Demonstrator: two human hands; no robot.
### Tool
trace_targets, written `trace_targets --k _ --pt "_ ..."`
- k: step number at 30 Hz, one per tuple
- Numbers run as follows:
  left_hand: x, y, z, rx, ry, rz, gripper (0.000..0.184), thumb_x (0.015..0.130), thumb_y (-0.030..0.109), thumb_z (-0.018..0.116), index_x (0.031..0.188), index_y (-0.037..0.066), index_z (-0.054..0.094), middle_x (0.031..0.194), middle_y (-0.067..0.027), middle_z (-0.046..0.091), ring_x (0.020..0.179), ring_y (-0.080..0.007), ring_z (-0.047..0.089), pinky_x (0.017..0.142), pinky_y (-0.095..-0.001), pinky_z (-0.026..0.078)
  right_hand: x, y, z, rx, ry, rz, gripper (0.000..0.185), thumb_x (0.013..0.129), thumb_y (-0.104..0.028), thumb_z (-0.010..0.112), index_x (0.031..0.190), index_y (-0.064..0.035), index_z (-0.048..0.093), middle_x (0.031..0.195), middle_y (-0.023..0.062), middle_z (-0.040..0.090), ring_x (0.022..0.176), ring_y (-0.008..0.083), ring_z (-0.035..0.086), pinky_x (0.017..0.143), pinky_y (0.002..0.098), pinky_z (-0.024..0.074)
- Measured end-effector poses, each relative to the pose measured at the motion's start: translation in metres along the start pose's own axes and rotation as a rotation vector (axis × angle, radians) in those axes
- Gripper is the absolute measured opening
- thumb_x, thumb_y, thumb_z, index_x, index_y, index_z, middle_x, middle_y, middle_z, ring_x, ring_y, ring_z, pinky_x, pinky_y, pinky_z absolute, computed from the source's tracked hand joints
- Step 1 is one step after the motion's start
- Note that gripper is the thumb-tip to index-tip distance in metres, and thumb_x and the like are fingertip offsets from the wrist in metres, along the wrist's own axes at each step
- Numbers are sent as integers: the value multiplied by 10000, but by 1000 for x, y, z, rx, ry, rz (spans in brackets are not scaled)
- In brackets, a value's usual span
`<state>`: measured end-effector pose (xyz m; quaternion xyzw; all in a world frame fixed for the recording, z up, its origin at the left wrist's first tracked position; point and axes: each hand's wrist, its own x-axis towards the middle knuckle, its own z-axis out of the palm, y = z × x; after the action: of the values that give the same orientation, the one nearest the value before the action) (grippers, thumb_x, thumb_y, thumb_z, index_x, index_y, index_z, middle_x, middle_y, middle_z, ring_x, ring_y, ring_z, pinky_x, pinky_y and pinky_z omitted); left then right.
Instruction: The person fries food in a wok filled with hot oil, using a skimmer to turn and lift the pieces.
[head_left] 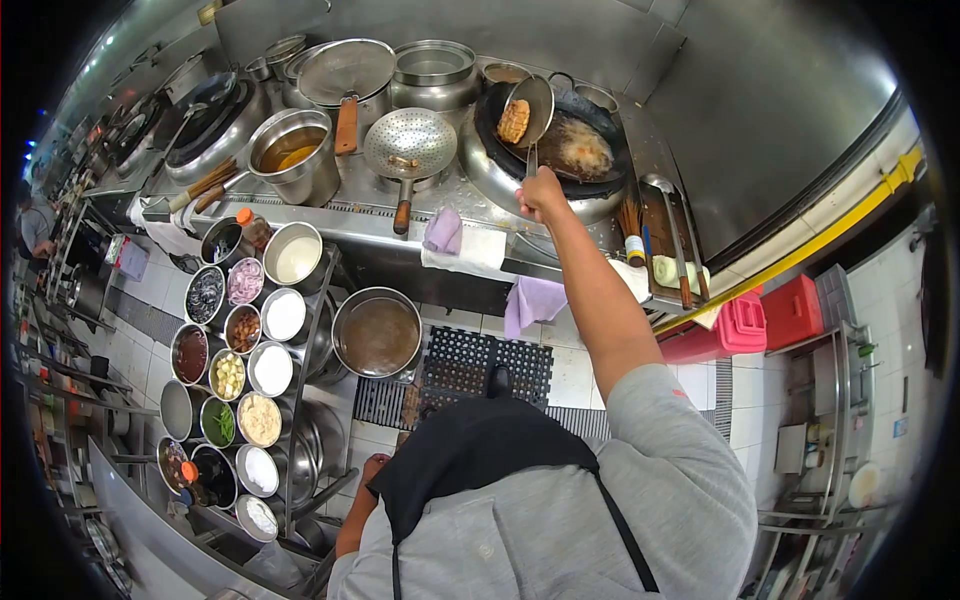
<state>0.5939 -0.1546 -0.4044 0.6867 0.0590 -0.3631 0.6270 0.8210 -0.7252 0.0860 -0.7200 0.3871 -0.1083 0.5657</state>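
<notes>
Bright, whitish light is flooding the surface [440, 192], apparently falling from above, and is glinting off the steel pot [318, 180] near its front edge. Strong glare is spreading over the steel wall panel [790, 120] beyond the surface's right end. Below the front edge deep shadow is lying, while the wok [615, 130] is showing nearly black. White powder [270, 368] in the bowls is almost washing out. The wide lens is bowing the surface's edges and bending the yellow rail [890, 180]; black vignetting is swallowing the picture's corners. Far left, racks [40, 400] are stretching and blurring beside blue glints [28, 150]; the middle is looking fairly sharp.
</notes>
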Motion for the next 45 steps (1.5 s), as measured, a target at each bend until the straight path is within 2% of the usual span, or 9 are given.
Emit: trace_targets --k 3,6,15,27,33,37,41,43,45 --pt "-13 -1 -8 -31 25 -143 101 847 111 618 833 14 593 729 -34 620 633 -117 574 586 -264 486 -2 -2 1 -42 -10 30 611 832 -44 387 1396 -74 152 682 68 560 388 135 457 311 272 262" --pt "-21 -7 -14 -183 -16 -176 87 834 97 624 825 17 591 720 -35 614 628 -116 570 584 -260 485 33 30 3 -182 40 -77 379 865 -69 431 1232 -15 351 716 125 577 435 203 517 334 326 382" --pt "-23 2 -24 -12 24 -216 50 825 66 588 802 21 588 704 -36 606 620 -128 569 574 -269 473 -5 27 -5 -593 203 -251 179 851 -63 460 994 36 418 815 282 604 604 382 636 461 432 525" --pt "-9 21 -17 114 -13 -257 101 826 96 571 776 28 626 696 -41 628 616 -129 564 569 -283 467 -10 55 -67 -589 279 -270 150 858 -90 457 971 9 440 794 278 597 582 362 626 469 419 512" --pt "3 12 -19 341 77 -167 86 816 95 581 771 46 636 704 -40 642 627 -125 576 564 -288 471 8 77 -125 -163 228 -212 25 855 -87 457 871 -71 465 573 36 477 391 129 422 311 298 327" --pt "8 24 -8 407 48 -159 88 815 97 589 759 43 630 696 -38 634 618 -126 571 559 -283 468 -20 77 -163 -213 238 -321 154 845 -119 453 968 -32 483 598 98 520 473 196 507 431 345 396" --pt "16 28 9 99 29 -129 58 819 79 591 790 33 611 692 -30 610 615 -112 546 554 -272 458 -56 57 -195 -469 237 -491 156 858 -131 441 968 -40 505 599 77 519 517 196 524 496 350 421" --pt "23 35 17 90 42 -106 43 820 66 589 804 29 603 693 -26 600 616 -105 536 554 -268 455 -63 53 -207 -448 195 -371 145 856 -136 455 949 -37 506 607 101 520 535 225 528 543 368 430" --pt "26 50 24 159 47 -151 25 825 44 580 829 21 589 704 -21 594 628 -101 530 570 -263 455 -49 63 -218 -613 129 -562 141 854 -136 474 947 -35 503 620 119 518 549 236 520 559 362 428"
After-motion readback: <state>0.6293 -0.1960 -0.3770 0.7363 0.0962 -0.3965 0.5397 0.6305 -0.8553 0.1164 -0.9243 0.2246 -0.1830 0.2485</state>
